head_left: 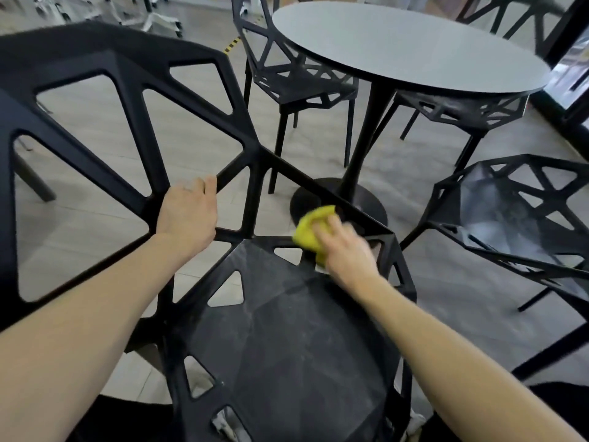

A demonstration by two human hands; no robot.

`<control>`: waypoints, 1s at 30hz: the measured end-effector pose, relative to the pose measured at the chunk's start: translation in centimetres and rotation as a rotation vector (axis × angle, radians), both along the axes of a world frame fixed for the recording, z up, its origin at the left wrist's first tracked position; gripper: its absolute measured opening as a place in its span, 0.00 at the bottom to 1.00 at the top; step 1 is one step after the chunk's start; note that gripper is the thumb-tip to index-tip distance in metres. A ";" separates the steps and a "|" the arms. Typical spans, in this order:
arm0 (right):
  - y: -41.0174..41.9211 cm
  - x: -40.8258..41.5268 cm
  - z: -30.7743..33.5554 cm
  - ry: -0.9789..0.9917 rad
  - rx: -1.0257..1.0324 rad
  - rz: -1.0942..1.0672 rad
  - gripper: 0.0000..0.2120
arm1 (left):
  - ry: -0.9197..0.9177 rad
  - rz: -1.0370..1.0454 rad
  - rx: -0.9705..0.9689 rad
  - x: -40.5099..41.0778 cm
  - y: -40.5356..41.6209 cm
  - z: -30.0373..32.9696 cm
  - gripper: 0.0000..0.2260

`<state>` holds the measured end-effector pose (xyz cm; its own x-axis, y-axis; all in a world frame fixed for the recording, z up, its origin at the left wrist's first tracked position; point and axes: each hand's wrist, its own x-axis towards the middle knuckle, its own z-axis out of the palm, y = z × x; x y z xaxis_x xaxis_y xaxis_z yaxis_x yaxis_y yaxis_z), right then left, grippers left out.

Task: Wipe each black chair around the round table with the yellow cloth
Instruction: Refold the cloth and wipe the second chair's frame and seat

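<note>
Left of the near chair's seat [287,339], the left hand [188,215] steadies the backrest [127,100], fingers curled over a strut. At the seat's far edge, the right hand [347,250] presses the yellow cloth [310,229], fingers clamped on it. Best practice: brace firmly, sweep the dusty seat in overlapping strokes.

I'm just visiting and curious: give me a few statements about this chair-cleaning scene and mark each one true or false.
1. The right hand holds the yellow cloth. True.
2. The left hand rests on the round table. False: it grips a strut of the near chair.
3. The tabletop is black. False: it is light grey.
4. The cloth is at the seat's far edge. True.
</note>
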<state>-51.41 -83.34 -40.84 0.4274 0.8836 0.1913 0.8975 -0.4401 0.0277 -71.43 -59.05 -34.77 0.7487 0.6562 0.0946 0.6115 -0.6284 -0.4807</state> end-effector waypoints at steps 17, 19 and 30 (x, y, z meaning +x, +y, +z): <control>7.0 -2.5 7.1 0.365 0.469 -0.158 0.20 | 0.079 -0.236 0.102 -3.2 0.9 1.3 0.59; 11.3 -3.1 10.1 0.232 0.620 -0.068 0.23 | 0.070 -0.265 0.129 -3.8 1.0 1.6 0.51; 10.6 -9.0 2.0 0.423 0.335 -0.032 0.21 | -0.009 -0.279 0.046 -3.8 1.1 1.6 0.49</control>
